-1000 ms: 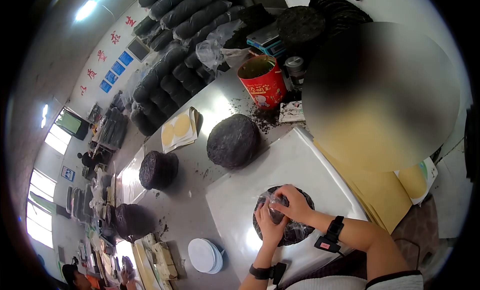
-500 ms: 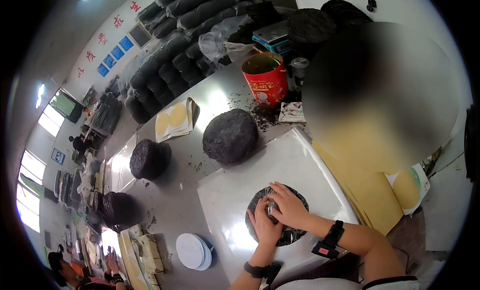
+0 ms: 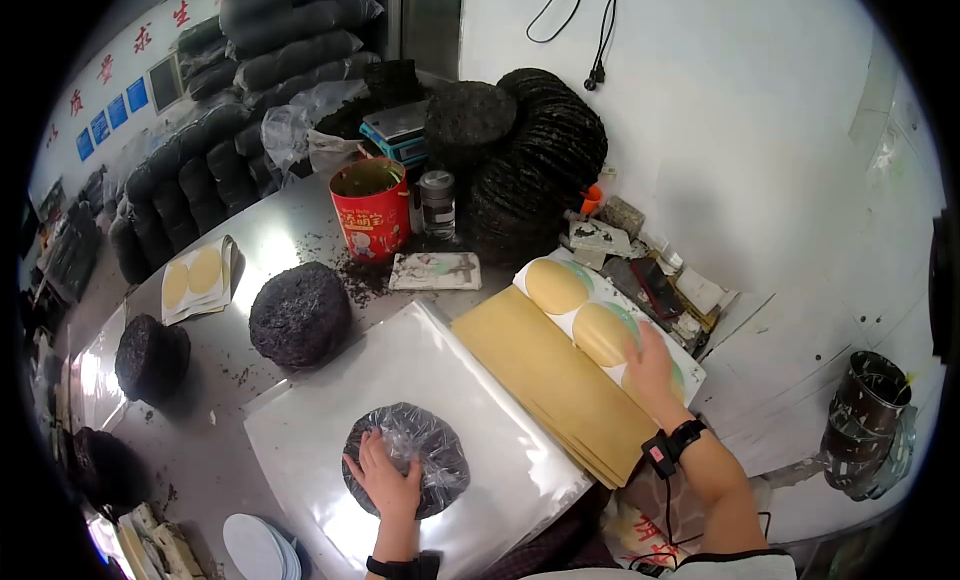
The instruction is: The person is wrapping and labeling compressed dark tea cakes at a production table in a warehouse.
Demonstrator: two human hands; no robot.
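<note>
A dark round cake (image 3: 445, 455) wrapped in clear film lies on a stack of clear plastic sheets (image 3: 310, 420). My left hand (image 3: 388, 477) rests on its left part, fingers spread. Over at the right, my right hand (image 3: 650, 368) reaches over a sheet of round yellow labels (image 3: 557, 286), its fingers at the lower labels; what they touch there is too small to tell. Beside the labels lies a stack of brown paper (image 3: 545, 380).
Dark lumps (image 3: 300, 315) (image 3: 150, 360) stand on the metal table. Behind are a red bucket (image 3: 371, 220), a lidded cup (image 3: 437, 205), a white tray (image 3: 436, 271) and stacked black discs (image 3: 540, 170). White round papers (image 3: 255, 547) lie at the front left.
My right hand has left the wrapped cake and moved right to the label sheet. My left hand stays on the cake. The view has turned to the right.
</note>
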